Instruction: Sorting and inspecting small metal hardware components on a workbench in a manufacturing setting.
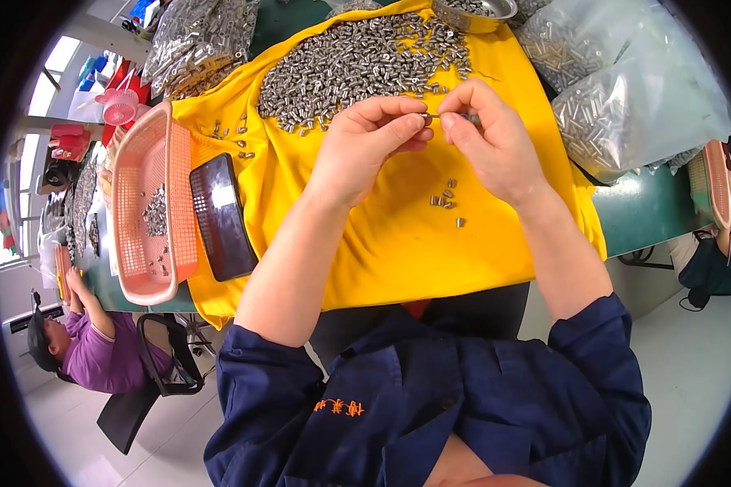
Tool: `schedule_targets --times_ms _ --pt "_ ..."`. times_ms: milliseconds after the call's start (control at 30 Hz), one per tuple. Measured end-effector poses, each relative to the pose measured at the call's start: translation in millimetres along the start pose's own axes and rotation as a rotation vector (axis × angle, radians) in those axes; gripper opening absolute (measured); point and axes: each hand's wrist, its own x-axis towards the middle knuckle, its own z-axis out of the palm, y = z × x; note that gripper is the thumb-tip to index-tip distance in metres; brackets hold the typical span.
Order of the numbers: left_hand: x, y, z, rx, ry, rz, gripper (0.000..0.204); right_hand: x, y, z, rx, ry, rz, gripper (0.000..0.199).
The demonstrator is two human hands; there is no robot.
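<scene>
Above the yellow cloth (382, 243), my left hand (365, 146) and my right hand (495, 142) meet with thumbs and forefingers pinched. A thin, dark metal piece (432, 116) spans the gap between the fingertips; its ends are hidden in the fingers. Just beyond my hands spreads a large pile of small, short metal cylinders (345, 69). A few loose cylinders (443, 200) lie on the cloth below my right hand. Others (242, 143) are scattered to the left of my left hand.
A pink plastic basket (183, 235) holding some metal parts stands left, beside a black tray (222, 215). Clear bags of metal parts (597, 122) sit at right, another bag (199, 49) at far left. A metal bowl (475, 15) stands at the back. A person in purple (110, 349) sits left.
</scene>
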Motion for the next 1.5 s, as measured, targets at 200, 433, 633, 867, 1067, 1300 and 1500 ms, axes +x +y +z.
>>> schedule_targets --times_ms 200,433,633,867,1067,1300,1500 --pt "-1.0 0.9 3.7 0.156 0.045 0.045 0.012 -1.6 -9.1 2.6 -0.25 0.023 -0.149 0.005" --pt "0.9 0.2 6.0 0.291 0.073 0.082 0.011 -0.1 -6.2 4.2 -0.255 0.034 -0.171 0.004" --pt "5.4 -0.7 -10.6 0.183 0.064 -0.004 0.011 1.1 -2.0 -0.2 -0.259 0.056 -0.214 0.007" --pt "-9.3 -12.8 21.6 0.954 -0.277 0.352 0.007 8.7 7.5 -31.0 0.04 0.187 0.082 0.005" --pt "-19.1 -18.3 32.0 1.139 -0.561 0.39 0.008 8.1 4.7 -24.8 -0.009 0.161 0.012 0.005" --pt "-17.6 -16.4 27.8 1.027 -0.507 0.489 0.009 8.9 3.1 -21.0 -0.029 0.199 -0.023 0.006" --pt "-1.8 21.2 -16.4 1.481 0.016 0.497 0.014 9.1 2.4 -18.7 -0.029 0.185 -0.022 0.007"
